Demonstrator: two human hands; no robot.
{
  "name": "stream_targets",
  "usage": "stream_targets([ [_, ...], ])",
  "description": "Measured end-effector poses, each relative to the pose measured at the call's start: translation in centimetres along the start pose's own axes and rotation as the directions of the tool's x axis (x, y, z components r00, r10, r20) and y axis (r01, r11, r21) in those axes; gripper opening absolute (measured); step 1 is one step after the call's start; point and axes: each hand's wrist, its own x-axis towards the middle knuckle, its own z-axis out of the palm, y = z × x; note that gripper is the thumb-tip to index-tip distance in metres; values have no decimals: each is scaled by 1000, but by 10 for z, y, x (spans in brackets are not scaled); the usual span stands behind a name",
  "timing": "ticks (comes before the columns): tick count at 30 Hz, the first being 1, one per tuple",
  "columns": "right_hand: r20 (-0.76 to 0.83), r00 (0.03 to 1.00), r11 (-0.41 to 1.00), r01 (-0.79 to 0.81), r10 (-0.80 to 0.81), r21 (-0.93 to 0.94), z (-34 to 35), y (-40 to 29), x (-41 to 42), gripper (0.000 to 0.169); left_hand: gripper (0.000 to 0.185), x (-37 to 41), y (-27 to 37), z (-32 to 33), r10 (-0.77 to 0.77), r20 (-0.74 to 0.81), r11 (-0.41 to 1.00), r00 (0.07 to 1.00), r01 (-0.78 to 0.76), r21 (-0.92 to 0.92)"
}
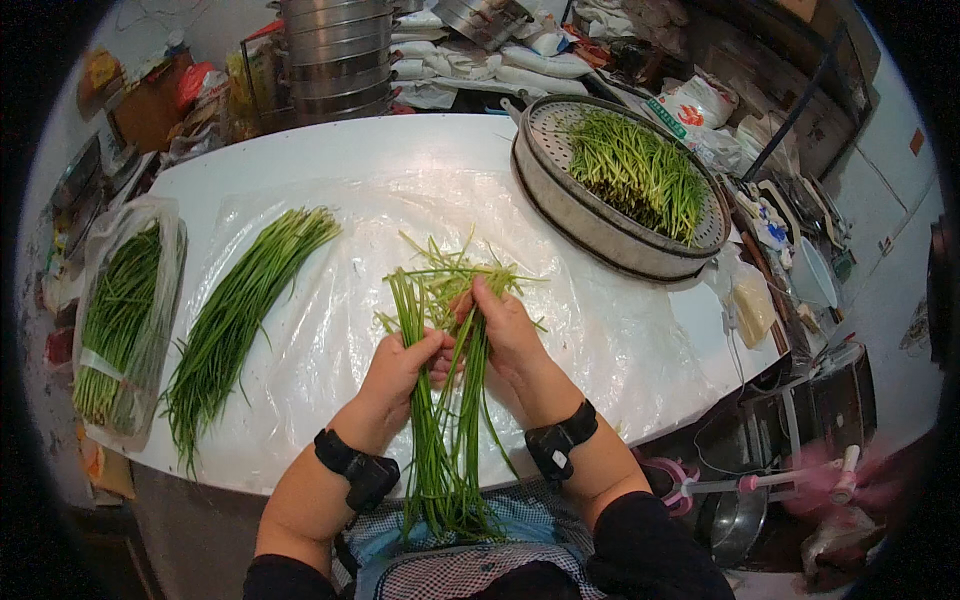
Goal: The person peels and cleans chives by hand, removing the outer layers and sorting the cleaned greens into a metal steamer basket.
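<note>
My left hand [412, 364] grips a bunch of garlic chives [431, 465] whose green tips hang over the table's front edge against my apron. In my right hand [506, 322], thumb and fingers close on more chive stalks, held near their pale ends. Just beyond my hands lies a loose pile of pale chive trimmings [442, 289] on a clear plastic sheet [337, 330]. To the left rests a larger bundle of chives [247, 307]. A bagged bundle of chives [120, 322] lies farther left. A round perforated metal steamer tray [551, 135] at the back right carries a heap of chives [637, 169].
The white table [442, 142] has a curved-looking edge. Behind it stand stacked metal steamers [337, 60] and white sacks [480, 64]. Beyond its right end are a pale blue bowl [814, 270], a plastic bag [750, 300] and a pink fan [844, 484] with blurred blades.
</note>
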Motion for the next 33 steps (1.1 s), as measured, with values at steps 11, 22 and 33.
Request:
stream_targets([
  [11,-68,995,982,84,-73,167,10,-8,-6,38,17,-14,7,5,-31,201,998,979,18,66],
  [22,14,1000,813,15,-9,-582,-3,-67,-24,32,21,-21,12,1,-84,357,996,930,72,47],
  [33,-160,982,858,8,-105,-513,-28,-144,-55,32,29,-14,4,-5,-136,540,982,831,42,183],
])
